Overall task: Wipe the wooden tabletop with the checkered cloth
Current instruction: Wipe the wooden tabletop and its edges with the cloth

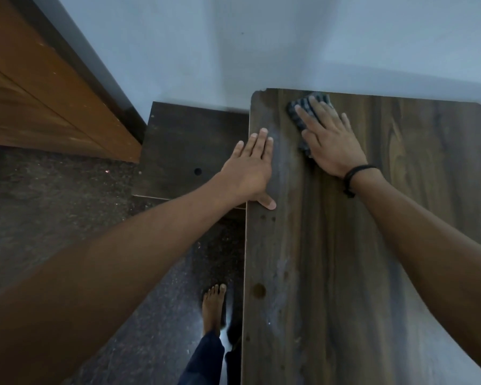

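Observation:
The dark wooden tabletop [345,259] fills the right half of the view, with pale dusty streaks along its left side. A grey checkered cloth [299,112] lies near the table's far left corner. My right hand [328,140] presses flat on the cloth, fingers spread, covering most of it. My left hand [250,168] rests flat on the table's left edge, fingers together and thumb on the top, holding nothing.
A lower dark board [189,151] with a round hole sits left of the table against the pale wall [233,51]. A wooden door [39,87] stands at the far left. My bare foot [213,307] is on the dark speckled floor [53,204].

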Demonstrator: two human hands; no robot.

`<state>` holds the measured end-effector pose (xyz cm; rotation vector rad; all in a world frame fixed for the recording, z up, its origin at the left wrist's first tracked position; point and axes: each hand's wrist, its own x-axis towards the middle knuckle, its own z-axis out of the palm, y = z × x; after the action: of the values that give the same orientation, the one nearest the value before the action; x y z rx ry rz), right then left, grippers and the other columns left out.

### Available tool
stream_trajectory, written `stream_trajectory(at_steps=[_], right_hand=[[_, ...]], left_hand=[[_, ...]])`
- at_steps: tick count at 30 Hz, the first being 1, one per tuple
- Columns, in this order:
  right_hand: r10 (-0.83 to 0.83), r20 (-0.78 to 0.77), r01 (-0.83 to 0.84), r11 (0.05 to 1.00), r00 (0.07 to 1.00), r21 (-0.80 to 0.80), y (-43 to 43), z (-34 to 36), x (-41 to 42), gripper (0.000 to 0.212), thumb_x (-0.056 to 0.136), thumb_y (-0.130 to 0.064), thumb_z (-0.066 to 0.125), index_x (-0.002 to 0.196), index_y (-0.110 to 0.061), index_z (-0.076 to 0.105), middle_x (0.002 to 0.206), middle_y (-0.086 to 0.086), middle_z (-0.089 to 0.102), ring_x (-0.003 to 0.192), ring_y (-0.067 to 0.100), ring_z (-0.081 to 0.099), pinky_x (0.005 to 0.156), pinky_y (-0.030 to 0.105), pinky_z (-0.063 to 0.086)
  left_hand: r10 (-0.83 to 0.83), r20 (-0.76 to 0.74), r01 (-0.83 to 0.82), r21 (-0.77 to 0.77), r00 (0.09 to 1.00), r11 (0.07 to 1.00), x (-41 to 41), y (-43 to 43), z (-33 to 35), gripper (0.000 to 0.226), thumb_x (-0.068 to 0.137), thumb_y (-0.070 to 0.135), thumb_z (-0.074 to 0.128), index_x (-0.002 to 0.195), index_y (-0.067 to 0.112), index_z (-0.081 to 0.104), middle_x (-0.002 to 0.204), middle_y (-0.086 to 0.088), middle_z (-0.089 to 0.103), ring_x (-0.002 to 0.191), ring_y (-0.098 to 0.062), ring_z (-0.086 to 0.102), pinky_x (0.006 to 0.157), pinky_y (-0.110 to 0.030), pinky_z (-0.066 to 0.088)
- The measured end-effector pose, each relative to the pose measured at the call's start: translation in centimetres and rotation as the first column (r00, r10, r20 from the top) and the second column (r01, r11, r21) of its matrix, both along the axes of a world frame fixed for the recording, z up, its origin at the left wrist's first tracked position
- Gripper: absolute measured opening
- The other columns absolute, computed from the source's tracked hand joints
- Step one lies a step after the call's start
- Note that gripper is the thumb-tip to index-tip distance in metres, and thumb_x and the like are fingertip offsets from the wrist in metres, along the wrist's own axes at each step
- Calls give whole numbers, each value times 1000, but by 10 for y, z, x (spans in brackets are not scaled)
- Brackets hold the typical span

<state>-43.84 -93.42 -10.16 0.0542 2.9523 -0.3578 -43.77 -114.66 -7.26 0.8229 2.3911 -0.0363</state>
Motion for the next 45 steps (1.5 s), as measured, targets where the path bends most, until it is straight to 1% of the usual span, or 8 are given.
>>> stream_trajectory(at_steps=[12, 16, 20, 29, 33, 38, 42, 45], right_hand=[[-232, -12, 232, 973, 973, -7, -27, -4, 56, 55, 108, -37, 27, 161, -36, 12, 170, -2, 2, 156, 20, 1, 125, 51, -1], [-5, -18, 5, 1000, 1000, -4, -33, -9, 106, 54, 108, -40, 24, 161, -39, 12, 170, -4, 3, 156, 19, 1, 126, 49, -1], [-225, -24, 224, 974, 974, -10, -37, -5, 107, 55, 107, -37, 29, 161, -36, 16, 170, -1, 7, 156, 21, 5, 125, 54, 4], [-256, 5, 256, 966, 967, -20, -61, -5, 176, 55, 107, -39, 29, 160, -39, 14, 170, -3, 5, 156, 19, 3, 125, 51, -1], [9, -19, -9, 1000, 1000, 7, -78, -12, 240, 55, 107, -42, 25, 160, -42, 12, 170, -7, 5, 156, 17, 5, 126, 50, 1], [-230, -25, 229, 973, 973, -9, -90, -10, 229, 57, 105, -40, 27, 161, -38, 17, 170, -3, 9, 156, 19, 6, 125, 55, 5], [43, -65, -41, 999, 997, 24, -89, -16, 276, 56, 106, -41, 28, 160, -41, 16, 170, -7, 9, 156, 16, 8, 125, 50, 2], [-139, -66, 138, 990, 988, -21, -78, -13, 260, 56, 105, -40, 27, 160, -40, 18, 170, -5, 10, 156, 18, 8, 125, 55, 6]], left_hand=[[-3, 12, 3, -33, 1000, 999, -1, 3, 4, 141, 70, 61, 76, 149, 2, -26, 155, -16, -35, 147, -29, -23, 121, -44, -7], [0, 4, 0, 0, 1000, 1000, 2, -4, 2, 141, 69, 64, 75, 150, 5, -24, 157, -12, -33, 148, -27, -22, 121, -44, -7], [-26, 0, 26, -9, 1000, 1000, -4, -2, 2, 143, 67, 67, 74, 150, 4, -24, 157, -14, -32, 148, -28, -19, 119, -44, -6], [-72, 31, 74, -67, 997, 995, -9, -4, 4, 152, 57, 79, 69, 150, 6, -27, 156, -12, -35, 147, -27, -23, 118, -42, -7], [-109, -14, 107, -122, 994, 987, -6, -9, 5, 160, 47, 74, 77, 150, 8, -27, 156, -11, -34, 147, -27, -23, 118, -42, -7], [-88, -91, 75, -135, 992, 988, 2, 4, 16, 162, 45, 70, 82, 152, 6, -21, 159, -16, -26, 150, -31, -13, 121, -43, -1], [-49, -201, 30, -98, 978, 995, 28, -4, 20, 150, 50, 65, 82, 155, 4, -6, 163, -16, -10, 150, -36, -2, 122, -49, 7], [-33, -111, 25, -73, 993, 997, 50, -15, 16, 154, 43, 78, 73, 156, 7, -3, 164, -13, -7, 150, -38, 2, 120, -56, 12]])
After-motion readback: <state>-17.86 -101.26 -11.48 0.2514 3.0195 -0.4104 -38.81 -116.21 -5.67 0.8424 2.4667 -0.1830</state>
